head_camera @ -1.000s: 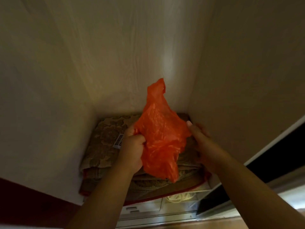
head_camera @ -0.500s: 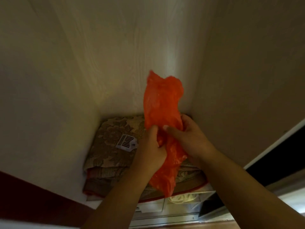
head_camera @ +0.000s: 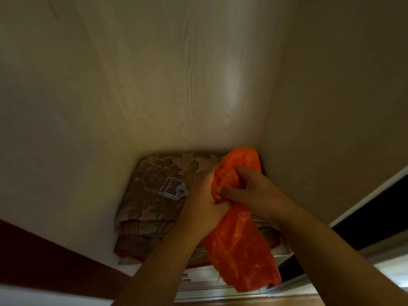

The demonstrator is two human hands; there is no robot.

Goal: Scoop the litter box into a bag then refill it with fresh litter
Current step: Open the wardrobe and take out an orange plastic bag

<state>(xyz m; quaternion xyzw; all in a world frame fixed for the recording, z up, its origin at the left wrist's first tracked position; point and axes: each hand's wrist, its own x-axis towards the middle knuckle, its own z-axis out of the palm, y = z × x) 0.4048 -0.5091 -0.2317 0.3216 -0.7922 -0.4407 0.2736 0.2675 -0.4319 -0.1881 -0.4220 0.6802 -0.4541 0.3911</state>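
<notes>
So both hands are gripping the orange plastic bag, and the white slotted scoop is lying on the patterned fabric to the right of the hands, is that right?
Not quite. Both the left hand and right hand do grip the orange plastic bag, and the white slotted scoop does lie on the patterned fabric, but the head view shows it to the left of the hands, not the right.

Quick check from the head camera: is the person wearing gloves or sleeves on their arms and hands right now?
No. Both forearms are bare as far as the frame shows, with no sleeve edge in view. The left hand and right hand have no gloves, and no rings, watch or wristband can be made out in the dim light.
</notes>
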